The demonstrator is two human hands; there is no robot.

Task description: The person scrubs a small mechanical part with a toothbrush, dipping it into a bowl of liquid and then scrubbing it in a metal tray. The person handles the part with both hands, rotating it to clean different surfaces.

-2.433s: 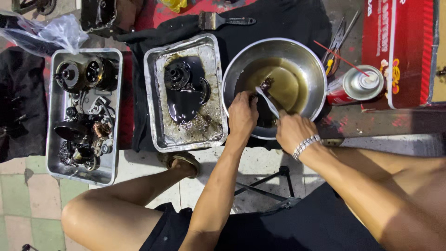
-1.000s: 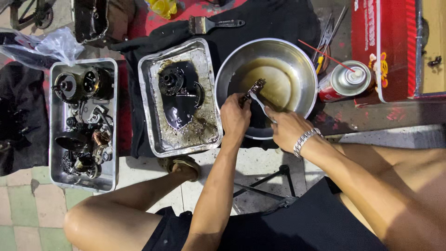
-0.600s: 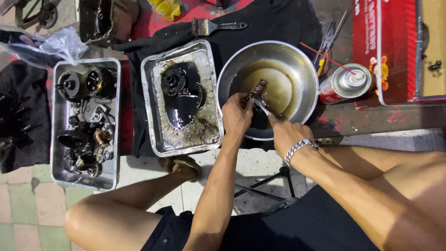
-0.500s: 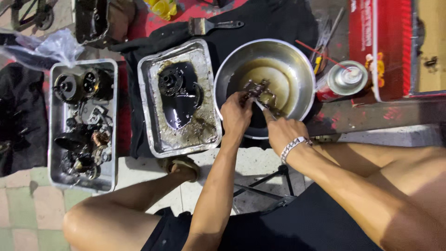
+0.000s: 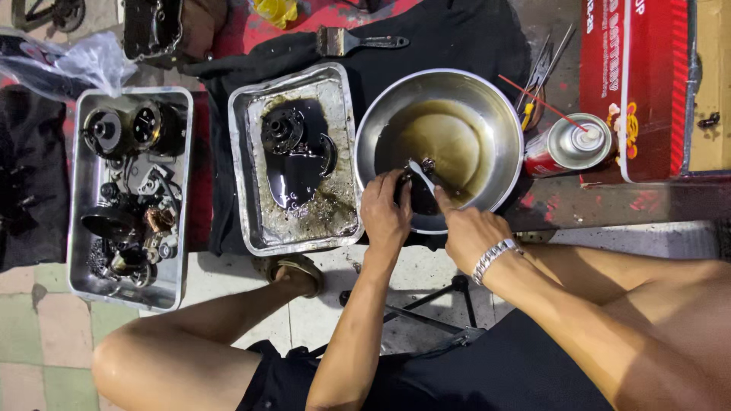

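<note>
2 bare hands work inside a round metal bowl (image 5: pixel 502 114) holding brownish liquid. Left hand (image 5: pixel 384 213) is curled closed around a small dark metal part (image 5: pixel 415 190), held low at the bowl's near side, partly hidden by the fingers. Right hand (image 5: pixel 468 232), with a metal bracelet (image 5: pixel 493 257) on the wrist, pinches a thin light-handled brush (image 5: pixel 421 173) whose tip touches the part. Left of the bowl sits a metal tray (image 5: pixel 247 167) with black oily liquid and a round gear-like piece (image 5: pixel 283 125) in it. Further left, a 2nd tray (image 5: pixel 179 190) is full of small engine parts. A paintbrush (image 5: pixel 358 42) lies on black cloth (image 5: pixel 457 38) above the trays. Right of the bowl, a spray can (image 5: pixel 567 144) lies on its side beside a red box (image 5: pixel 636 84), with pliers (image 5: pixel 537 80) near the bowl rim.
</note>
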